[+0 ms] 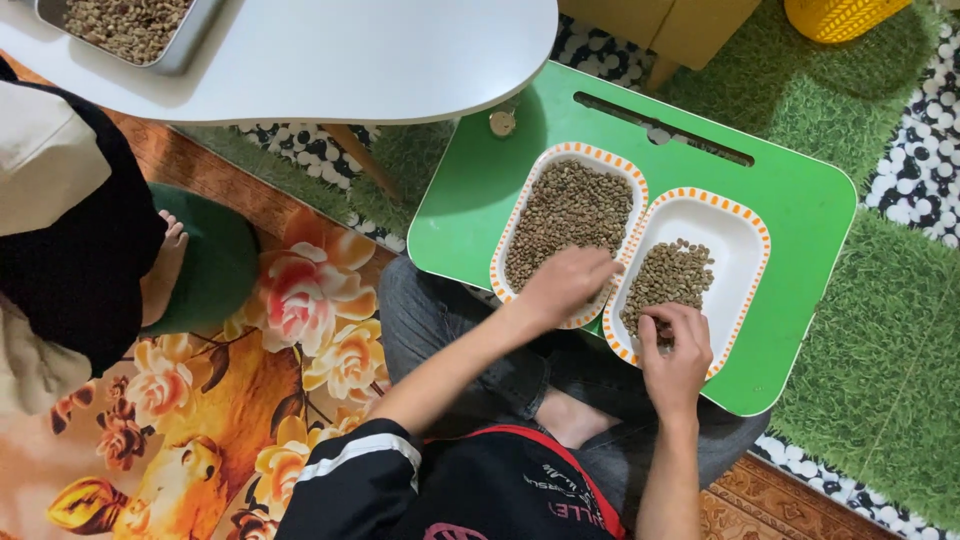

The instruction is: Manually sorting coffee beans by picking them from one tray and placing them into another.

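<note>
A: What is the left hand (562, 285) doing?

B: It rests palm down on the near end of the left dish (568, 232), fingers curled loosely together on the heap of beans (568, 205). Whether anything is pinched under them, I cannot tell.

A: And the right hand (677, 352)?

B: It sits at the near end of the right dish (700, 270), fingertips drawn close together and touching the smaller pile of beans (670, 280). The pinch looks nearly closed, but any bean inside it is too small to see.

A: How do the beans look?

B: Small, dull olive-brown, dry. The left dish is almost full; the right one holds a pile only in its near half, with bare white at the far end.

A: And the dishes?

B: White oblong dishes with orange dashed rims, side by side and touching, on a green lap table (800, 200) across the person's crossed legs.

A: Anything else nearby?

B: A white table (330, 50) at top left carries a metal tray of similar beans (125, 25), and another person (70, 230) sits at the left on a floral rug (200, 420)
</note>
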